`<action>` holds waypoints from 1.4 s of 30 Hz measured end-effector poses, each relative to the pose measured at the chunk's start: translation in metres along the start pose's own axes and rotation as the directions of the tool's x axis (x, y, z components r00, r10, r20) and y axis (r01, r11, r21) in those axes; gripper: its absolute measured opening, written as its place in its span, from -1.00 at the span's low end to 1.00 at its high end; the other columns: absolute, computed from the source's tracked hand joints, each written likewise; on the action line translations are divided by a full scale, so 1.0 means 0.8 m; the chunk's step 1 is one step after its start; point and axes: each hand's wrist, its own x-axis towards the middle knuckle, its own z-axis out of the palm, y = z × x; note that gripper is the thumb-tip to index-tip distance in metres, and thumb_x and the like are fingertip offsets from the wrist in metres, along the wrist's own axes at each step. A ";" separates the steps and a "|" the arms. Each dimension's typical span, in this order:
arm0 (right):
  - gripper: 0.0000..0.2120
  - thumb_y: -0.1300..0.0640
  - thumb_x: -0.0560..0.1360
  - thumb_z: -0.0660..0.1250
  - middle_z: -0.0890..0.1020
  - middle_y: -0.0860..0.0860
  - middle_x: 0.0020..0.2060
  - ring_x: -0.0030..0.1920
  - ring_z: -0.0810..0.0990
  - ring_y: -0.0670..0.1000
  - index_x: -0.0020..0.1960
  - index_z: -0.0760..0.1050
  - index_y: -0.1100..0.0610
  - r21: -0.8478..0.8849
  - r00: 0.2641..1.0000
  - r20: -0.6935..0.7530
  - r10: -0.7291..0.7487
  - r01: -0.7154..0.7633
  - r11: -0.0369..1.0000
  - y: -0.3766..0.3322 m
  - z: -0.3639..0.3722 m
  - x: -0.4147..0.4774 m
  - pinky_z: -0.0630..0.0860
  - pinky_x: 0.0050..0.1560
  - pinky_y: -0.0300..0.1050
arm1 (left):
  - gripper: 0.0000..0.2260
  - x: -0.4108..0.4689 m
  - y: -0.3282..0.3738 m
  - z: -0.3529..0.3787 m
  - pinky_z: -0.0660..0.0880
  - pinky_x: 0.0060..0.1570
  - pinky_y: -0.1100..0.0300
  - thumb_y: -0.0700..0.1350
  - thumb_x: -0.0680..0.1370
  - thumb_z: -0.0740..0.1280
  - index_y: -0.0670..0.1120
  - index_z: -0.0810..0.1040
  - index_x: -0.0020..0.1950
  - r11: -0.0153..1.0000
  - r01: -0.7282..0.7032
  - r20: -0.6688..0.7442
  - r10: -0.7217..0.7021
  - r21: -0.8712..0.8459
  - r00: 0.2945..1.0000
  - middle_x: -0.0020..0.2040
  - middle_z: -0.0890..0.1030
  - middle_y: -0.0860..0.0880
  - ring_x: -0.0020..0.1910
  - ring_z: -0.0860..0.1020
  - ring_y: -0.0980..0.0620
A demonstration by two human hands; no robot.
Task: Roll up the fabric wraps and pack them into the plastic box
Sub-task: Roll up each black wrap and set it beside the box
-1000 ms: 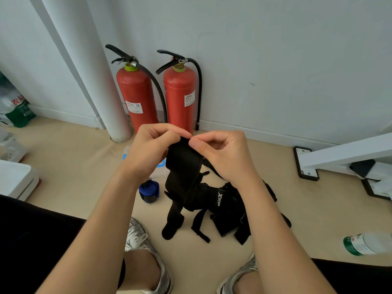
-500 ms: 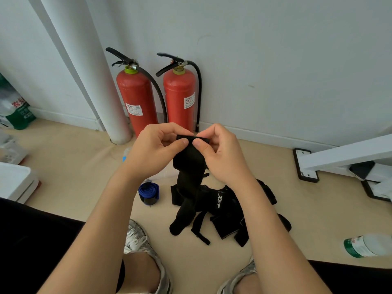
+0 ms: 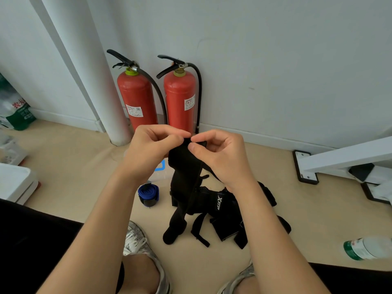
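A long black fabric wrap [image 3: 184, 181] hangs from my fingers down to the floor. My left hand [image 3: 151, 149] and my right hand [image 3: 218, 154] both pinch its top end, thumbs almost touching. A heap of more black wraps [image 3: 224, 211] lies on the floor below my right wrist. A rolled blue wrap [image 3: 148, 194] stands on the floor to the left of the heap. The clear plastic box with a blue clasp [image 3: 160, 169] sits on the floor behind my left hand, mostly hidden by it.
Two red fire extinguishers [image 3: 179, 100] stand against the wall beside a white pipe [image 3: 93, 71]. A white frame [image 3: 339, 158] with black feet is at right, a plastic bottle [image 3: 367, 248] lies at lower right. My shoes [image 3: 137, 245] are near the bottom.
Both hands have kept hold of the wrap's top end and worked it with the fingers. The hanging strip has shifted slightly; its lower end still touches the floor.
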 end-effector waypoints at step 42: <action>-0.75 0.09 0.55 0.60 0.80 -0.06 0.09 0.14 0.78 -0.01 0.23 0.77 0.03 -0.070 0.992 -0.059 -0.111 0.107 0.992 -0.001 -0.007 0.005 0.75 0.14 0.08 | -0.76 -0.004 0.018 -0.002 0.73 -0.02 0.08 -0.02 0.59 0.49 -0.05 0.74 0.23 0.999 -0.022 0.104 0.018 0.036 0.994 0.04 0.79 -0.14 0.06 0.78 -0.14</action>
